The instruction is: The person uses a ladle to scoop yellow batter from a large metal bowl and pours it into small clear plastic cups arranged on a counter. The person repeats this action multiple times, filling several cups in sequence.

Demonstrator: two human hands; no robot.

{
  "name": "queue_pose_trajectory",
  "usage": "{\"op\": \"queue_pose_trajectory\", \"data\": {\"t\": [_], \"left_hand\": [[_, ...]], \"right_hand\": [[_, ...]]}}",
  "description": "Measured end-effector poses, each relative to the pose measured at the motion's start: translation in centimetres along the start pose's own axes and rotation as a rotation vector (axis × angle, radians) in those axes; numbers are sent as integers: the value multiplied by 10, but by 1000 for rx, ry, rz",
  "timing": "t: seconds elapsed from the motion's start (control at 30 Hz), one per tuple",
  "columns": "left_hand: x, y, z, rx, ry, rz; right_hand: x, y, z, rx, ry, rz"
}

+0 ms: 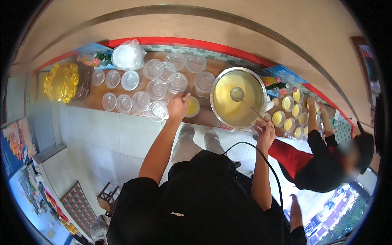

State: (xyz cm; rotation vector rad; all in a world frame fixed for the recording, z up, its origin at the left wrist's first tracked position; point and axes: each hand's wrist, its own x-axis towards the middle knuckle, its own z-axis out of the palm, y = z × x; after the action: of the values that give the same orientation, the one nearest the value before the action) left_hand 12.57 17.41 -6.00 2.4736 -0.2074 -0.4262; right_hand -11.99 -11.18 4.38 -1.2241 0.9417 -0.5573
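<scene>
My right hand is closed around the handle of a metal ladle. The ladle's bowl rests at the surface of a yellow liquid inside a large steel basin on the brown counter. My left hand is at the left rim of a round plastic bowl that holds yellow liquid; whether its fingers grip the rim I cannot tell. Several clear plastic bowls without yellow liquid, such as one just left of my left hand, stand close together, some overlapping.
Right of the basin are several bowls of yellow liquid and bottles. A co-worker reaches over the bowls there. A plastic-wrapped white stack, more bottles and a gold ornamental object stand at the left.
</scene>
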Motion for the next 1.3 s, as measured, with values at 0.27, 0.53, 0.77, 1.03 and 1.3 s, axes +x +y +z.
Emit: {"op": "queue_pose_trajectory", "data": {"t": [0.27, 0.53, 0.77, 1.03, 1.3], "left_hand": [[86, 15, 55, 200, -204, -150], [68, 20, 44, -12, -78, -82], [-15, 7, -17, -303, 135, -4], [-109, 9, -62, -645, 61, -204], [-162, 37, -48, -668, 133, -195]], "right_hand": [[-9, 0, 9, -85, 60, -111], [6, 17, 15, -154, 111, -161], [37, 29, 39, -86, -4, -105], [45, 38, 52, -102, -219, 0], [54, 48, 21, -2, -316, 118]]}}
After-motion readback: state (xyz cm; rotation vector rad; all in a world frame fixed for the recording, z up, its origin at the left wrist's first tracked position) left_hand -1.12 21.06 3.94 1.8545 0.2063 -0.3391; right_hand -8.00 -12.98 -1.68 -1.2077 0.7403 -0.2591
